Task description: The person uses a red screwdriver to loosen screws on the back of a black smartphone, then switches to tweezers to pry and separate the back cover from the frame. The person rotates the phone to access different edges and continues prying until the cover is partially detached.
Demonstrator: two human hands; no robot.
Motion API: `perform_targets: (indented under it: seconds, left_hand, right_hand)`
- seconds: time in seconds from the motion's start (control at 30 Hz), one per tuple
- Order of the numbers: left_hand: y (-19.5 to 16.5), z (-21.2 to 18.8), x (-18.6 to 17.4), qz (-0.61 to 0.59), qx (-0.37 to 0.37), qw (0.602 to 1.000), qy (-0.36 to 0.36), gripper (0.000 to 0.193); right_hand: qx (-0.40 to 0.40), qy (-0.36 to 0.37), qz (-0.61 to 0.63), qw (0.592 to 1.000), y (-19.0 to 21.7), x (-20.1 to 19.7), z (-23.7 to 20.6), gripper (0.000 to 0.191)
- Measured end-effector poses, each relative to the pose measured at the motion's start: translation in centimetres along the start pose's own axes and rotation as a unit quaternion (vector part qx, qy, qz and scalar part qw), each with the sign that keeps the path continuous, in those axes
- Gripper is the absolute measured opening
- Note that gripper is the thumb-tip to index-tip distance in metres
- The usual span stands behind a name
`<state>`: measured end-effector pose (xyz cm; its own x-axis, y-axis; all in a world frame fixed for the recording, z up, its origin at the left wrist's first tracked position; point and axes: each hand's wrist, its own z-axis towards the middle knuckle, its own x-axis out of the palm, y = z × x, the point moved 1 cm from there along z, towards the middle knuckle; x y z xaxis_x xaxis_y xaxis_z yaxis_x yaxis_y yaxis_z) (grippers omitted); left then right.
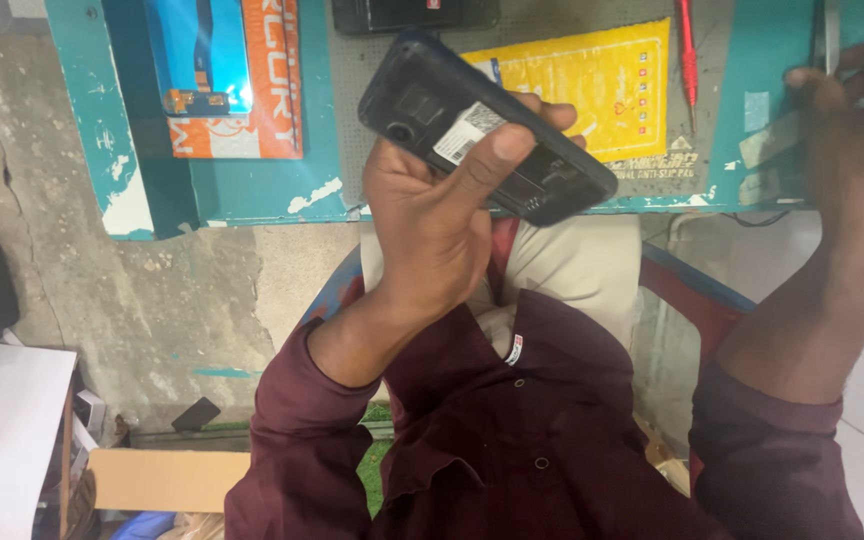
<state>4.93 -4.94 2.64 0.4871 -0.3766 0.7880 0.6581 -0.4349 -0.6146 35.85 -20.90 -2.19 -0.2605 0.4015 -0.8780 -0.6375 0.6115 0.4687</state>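
Phone in black, with its back cover off, is in the left hand of the person, held up above the near edge of the teal table. The grip of this hand is closed around the phone: the thumb lies across its open back, beside a white sticker, and the fingers wrap the far side. The phone is tilted, one end toward the left and up, the other toward the right and down.

The right hand is over the right part of the table, blurred. Its fingers are bent near a thin metal tool, but I cannot tell if the grip is closed on it or only touching it.

On the table, behind the phone, lies a yellow card. A red pen lies just beside its right edge. At the left part of the table is an orange and blue box. Another dark phone lies at the far edge. The table paint is chipped along the near edge.

The person wears a maroon shirt and sits on a chair.
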Motion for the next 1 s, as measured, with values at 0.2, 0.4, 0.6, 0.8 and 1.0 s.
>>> perform_targets:
  seconds: [0.2,0.4,0.6,0.8,1.0]
  left_hand:
    - [0.1,-0.6,0.9,0.002,-0.003,1.0,-0.005,0.013]
    - [0.5,-1.2,1.3,0.077,-0.016,0.997,0.021,0.021]
    - [1.6,-1.8,1.3,0.123,-0.018,0.992,0.03,0.027]
    - [1.9,-2.0,1.2,0.136,-0.005,0.991,0.02,0.026]
    - [2.2,-1.9,1.3,0.185,0.013,0.983,0.01,0.027]
  right_hand:
    - [-0.095,-0.023,-0.048,0.994,4.3,-1.0,-1.3,0.024]
    - [-0.268,0.051,0.168,0.947,12.5,-4.2,-6.5,0.017]
    - [-0.246,0.084,0.245,0.934,15.9,-4.3,-7.4,0.02]
    - [-0.234,0.07,0.186,0.952,17.0,-4.4,-7.5,0.016]
    - [-0.262,0.071,0.151,0.951,17.5,-4.7,-7.4,0.017]
